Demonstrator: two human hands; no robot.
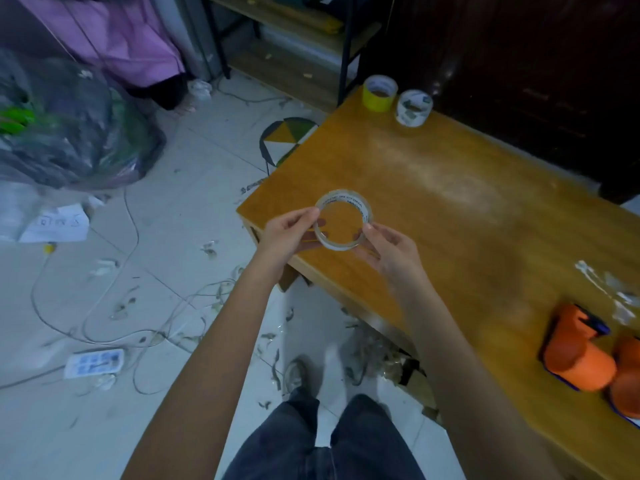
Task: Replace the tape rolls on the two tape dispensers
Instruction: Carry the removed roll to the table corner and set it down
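Observation:
I hold a nearly used-up clear tape roll (346, 209), a thin white ring, above the near left corner of the wooden table (450, 209). My left hand (291, 230) pinches its left rim and my right hand (388, 247) pinches its right rim. Two orange tape dispensers lie at the table's right edge, one (575, 351) in front and the other (627, 382) partly cut off by the frame. A yellow tape roll (379, 93) and a white tape roll (414, 107) stand upright at the far corner.
Scraps of used tape (609, 292) lie on the table beyond the dispensers. The tiled floor on the left holds loose cables (114, 306), a power strip (93, 363), full plastic bags (69, 126) and a stool (287, 140). A shelf (294, 36) stands behind.

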